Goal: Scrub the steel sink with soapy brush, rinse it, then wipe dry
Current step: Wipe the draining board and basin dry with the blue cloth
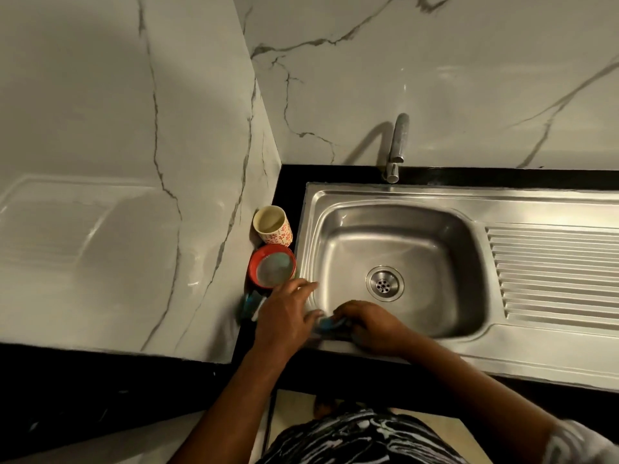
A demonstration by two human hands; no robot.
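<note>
as the steel sink [402, 236] is scrubbed at its near corner, a blue brush [326, 322] is gripped in the right hand [371, 324], the rim seemingly braced for balance by the straight-fingered left hand [284, 314]

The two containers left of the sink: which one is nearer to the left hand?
The red bowl, just beyond the fingertips of the left hand; the cream flowered cup stands behind it, farther off.

A single wide-angle camera, worn on the head, looks steeply down from just in front of the steel sink [351, 195], close above its near left corner, facing the marble wall [435, 78] behind the sink
</note>
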